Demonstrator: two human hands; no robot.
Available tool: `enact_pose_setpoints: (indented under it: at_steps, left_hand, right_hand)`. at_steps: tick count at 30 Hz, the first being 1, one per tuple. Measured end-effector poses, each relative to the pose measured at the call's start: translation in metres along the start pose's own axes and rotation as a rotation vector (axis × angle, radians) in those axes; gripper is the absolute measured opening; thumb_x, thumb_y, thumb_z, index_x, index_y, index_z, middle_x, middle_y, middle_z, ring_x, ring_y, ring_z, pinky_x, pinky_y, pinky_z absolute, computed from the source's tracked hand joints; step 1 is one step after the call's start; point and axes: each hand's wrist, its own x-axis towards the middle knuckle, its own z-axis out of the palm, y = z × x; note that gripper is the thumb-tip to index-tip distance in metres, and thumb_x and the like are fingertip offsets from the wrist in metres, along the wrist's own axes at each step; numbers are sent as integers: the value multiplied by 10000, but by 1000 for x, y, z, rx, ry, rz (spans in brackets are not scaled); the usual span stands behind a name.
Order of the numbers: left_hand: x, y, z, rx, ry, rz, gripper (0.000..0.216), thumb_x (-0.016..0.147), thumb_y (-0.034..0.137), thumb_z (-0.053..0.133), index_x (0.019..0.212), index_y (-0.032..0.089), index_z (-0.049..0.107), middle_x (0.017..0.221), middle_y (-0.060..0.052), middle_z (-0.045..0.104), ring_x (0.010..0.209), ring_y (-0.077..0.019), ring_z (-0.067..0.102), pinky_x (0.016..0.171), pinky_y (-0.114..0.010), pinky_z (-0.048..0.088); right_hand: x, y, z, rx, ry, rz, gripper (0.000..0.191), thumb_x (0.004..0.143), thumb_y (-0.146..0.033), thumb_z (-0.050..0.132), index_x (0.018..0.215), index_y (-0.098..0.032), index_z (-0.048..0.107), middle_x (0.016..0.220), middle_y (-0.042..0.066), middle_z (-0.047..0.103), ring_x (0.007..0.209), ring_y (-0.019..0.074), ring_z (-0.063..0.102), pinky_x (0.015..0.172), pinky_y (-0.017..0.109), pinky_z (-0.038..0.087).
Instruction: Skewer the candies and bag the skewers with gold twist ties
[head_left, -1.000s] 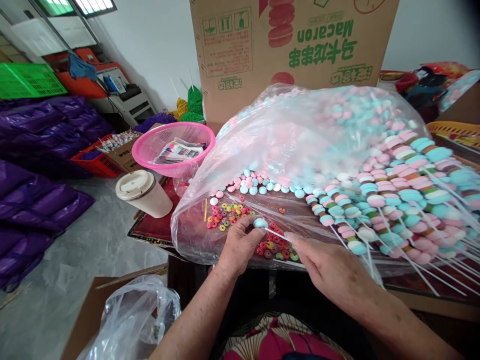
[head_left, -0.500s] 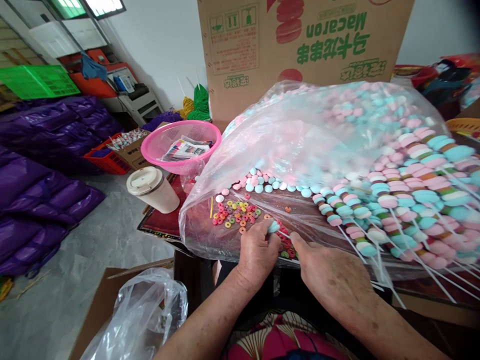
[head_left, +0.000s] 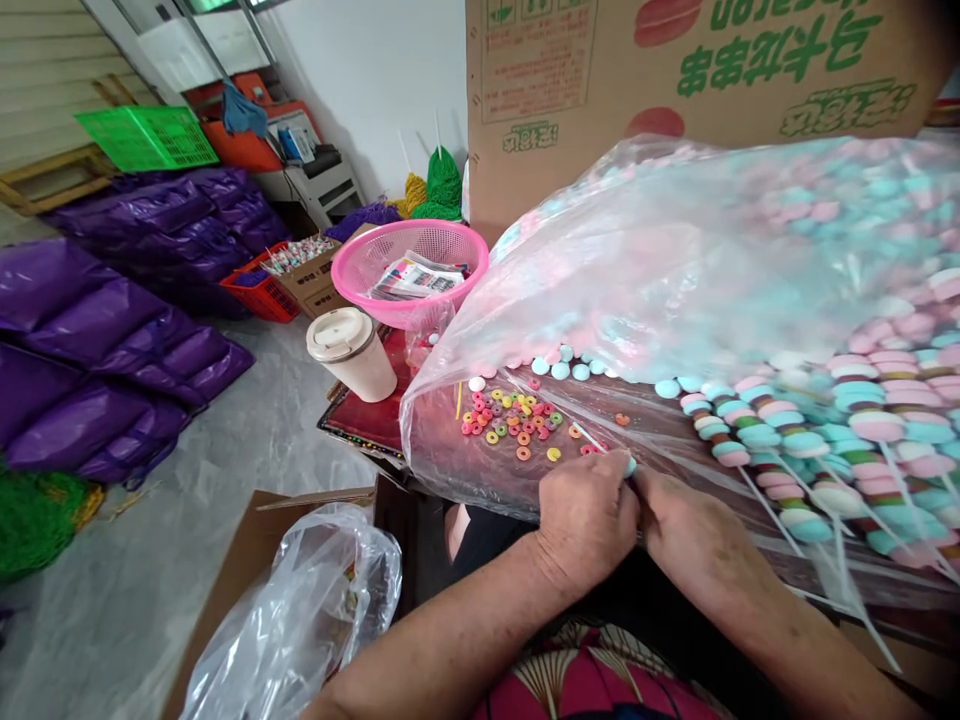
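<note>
My left hand (head_left: 586, 520) and my right hand (head_left: 694, 535) are pressed together at the near edge of a clear plastic sheet (head_left: 660, 260). The left fingers pinch a pale blue candy disc (head_left: 628, 464). The right fingers are closed beside it; an earlier frame shows a thin white stick there, now hidden. Small coloured candy rings (head_left: 514, 418) lie scattered just ahead of the left hand. Finished candy skewers (head_left: 832, 420) of pink, blue and white discs are piled to the right. Loose blue and pink discs (head_left: 562, 365) lie further back.
A large cardboard box (head_left: 675, 90) stands behind the pile. A pink basket (head_left: 442, 300) with printed papers and a lidded cup (head_left: 352, 352) sit at the left. A clear bag in a cardboard box (head_left: 300, 610) is below left. Purple bags (head_left: 112, 350) cover the floor.
Both hands have drawn together and closed around the blue disc and stick. The view has swung left and down, shifting the table to the right.
</note>
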Motion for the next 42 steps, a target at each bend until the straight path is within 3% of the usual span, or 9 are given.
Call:
enact_pose_setpoints:
  at_steps: [4,9,16,24,29,32,34,38,42]
  left_hand:
    - [4,-14,-32,153,11,-114,393,829,293,496,1214,222,535,966,-87,678,882,-258,598,773,-339,447]
    - [3,-49,-62,420,-112,-237,181,821,201,488,890,184,655,994,-104,643,911,-252,599,778,-342,443]
    - [-8,-56,-41,-132,130,-339,64,737,193,562,711,171,616,655,11,630,608,-124,572,618,-230,438]
    - [-4,-43,-32,-533,249,-533,128,626,161,610,745,144,654,645,8,655,570,-119,584,546,-210,452]
    - [-16,-35,-21,-403,148,-344,151,668,118,568,727,173,696,707,-2,695,652,-140,615,644,-236,486]
    - [-10,-38,-31,-271,148,-204,228,749,132,529,867,200,711,833,-11,716,751,-149,634,736,-250,489]
    - [2,-45,-44,-77,204,-210,248,776,150,527,954,195,695,921,-39,707,790,-164,632,758,-269,486]
    - [22,-59,-57,360,-35,-168,209,800,150,501,887,170,690,954,-94,667,846,-217,615,751,-315,471]
    - [19,-64,-51,320,-13,-192,162,794,144,501,825,174,656,868,-62,668,825,-190,612,742,-279,458]
  right_hand:
    - [7,12,-3,145,123,-29,258,855,-234,349,664,-216,522,595,40,612,554,181,566,532,273,359]
    - [-1,12,-8,91,11,-72,270,873,-266,366,645,-216,503,530,13,579,483,156,524,497,270,275]
    - [-7,-28,-10,-79,-254,-40,236,889,-157,362,804,-202,577,701,41,668,635,199,638,500,289,206]
    - [-3,-46,-24,-167,-367,4,255,872,-90,374,922,-198,600,797,52,699,696,228,671,475,274,210]
    - [-2,-45,-15,-146,-320,26,284,874,-68,353,933,-181,607,803,75,700,692,224,669,486,279,263]
    - [2,-30,-8,-71,-249,42,244,899,-114,371,902,-175,607,805,68,694,715,203,660,526,277,298]
    - [4,-20,-4,-32,-205,47,221,912,-165,390,847,-177,602,802,58,687,735,196,648,552,277,303]
    - [3,-13,-1,-6,-213,24,234,917,-183,386,812,-184,595,755,41,679,722,187,635,561,282,286]
    - [1,-20,-1,-6,-230,18,253,924,-185,366,825,-185,598,768,47,681,735,193,639,547,291,258]
